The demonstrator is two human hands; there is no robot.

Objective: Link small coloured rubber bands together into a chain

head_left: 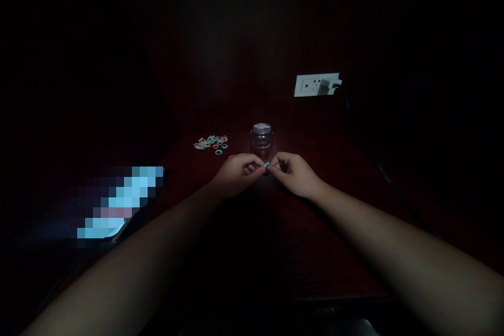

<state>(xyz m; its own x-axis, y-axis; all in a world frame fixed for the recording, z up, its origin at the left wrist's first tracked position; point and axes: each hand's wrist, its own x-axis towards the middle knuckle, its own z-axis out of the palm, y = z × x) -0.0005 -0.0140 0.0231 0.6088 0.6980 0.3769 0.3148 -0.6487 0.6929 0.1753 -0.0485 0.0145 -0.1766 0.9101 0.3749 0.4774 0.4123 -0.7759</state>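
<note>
Between the fingertips of both hands is a small green hair tie [266,165], pinched from either side. My left hand [243,172] has its fingers curled in and its thumb pressed against them. My right hand [292,172] mirrors it, thumb and forefinger closed on the other side of the band. Just beyond the hands stands a small clear jar [261,139] with its lid on. A loose heap of colourful hair ties [210,142] lies to the left of the jar, with a green one [219,152] at its near edge.
The dark reddish table [323,252] is dimly lit. A lit screen [126,199], blurred into blocks, is at the left edge. On the wall behind, a white socket panel [311,85] holds a plugged-in charger [329,85]. A cable [388,178] runs down the right side.
</note>
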